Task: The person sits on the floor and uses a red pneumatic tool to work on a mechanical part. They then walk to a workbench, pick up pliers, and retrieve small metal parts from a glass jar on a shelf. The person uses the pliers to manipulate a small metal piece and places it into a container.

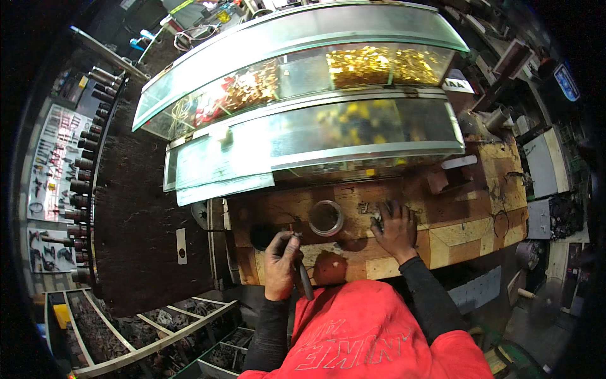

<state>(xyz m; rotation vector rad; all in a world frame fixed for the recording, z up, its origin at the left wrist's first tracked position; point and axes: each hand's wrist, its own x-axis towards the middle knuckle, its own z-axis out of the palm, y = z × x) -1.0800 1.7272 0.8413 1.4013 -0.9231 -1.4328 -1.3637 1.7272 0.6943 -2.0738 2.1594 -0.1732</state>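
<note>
Head view: beyond the fingers (396, 211), glass case (372, 129); under the right hand (398, 232), with fingers spread, wooden tabletop (461, 239); pinched by fingers of the left hand (281, 262), dark rod-shaped tool (305, 281); between both hands' fingers, round clear jar (326, 218); just beside the right fingertips, small dark pieces (363, 207).

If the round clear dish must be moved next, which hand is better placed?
Probably the right hand: it lies near the dish, palm down at the workbench, though any grip is unclear. The left hand, also near, grips a dark tool.
</note>
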